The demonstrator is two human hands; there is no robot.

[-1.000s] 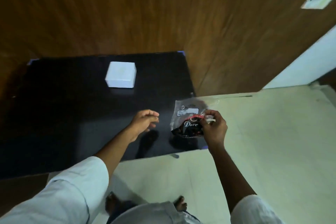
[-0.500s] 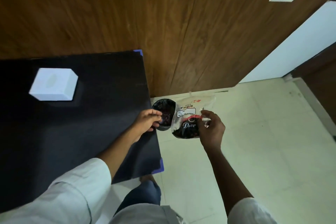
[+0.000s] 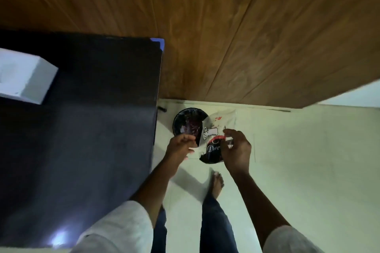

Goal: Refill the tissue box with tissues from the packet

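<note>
The white tissue box (image 3: 24, 78) stands on the black table (image 3: 92, 129) at the far left, partly cut off by the frame edge. Both hands are off the table's right side, above the pale floor. My right hand (image 3: 236, 150) grips the right side of the packet (image 3: 213, 139), a clear plastic wrapper with a dark label and white lettering. My left hand (image 3: 180, 146) pinches the packet's left edge with curled fingers. The packet hangs just in front of a round black bin. I cannot see what is inside the packet.
The round black bin (image 3: 186, 122) sits on the floor between the table's right edge and the wooden wall (image 3: 226, 37). My legs and a bare foot (image 3: 216, 183) are below the hands. A blue guard (image 3: 159, 42) caps the table's far corner.
The hands and packet have moved right, from above the table's corner to over the floor by the bin. My left hand has closed in on the packet's edge. The tissue box stays put.
</note>
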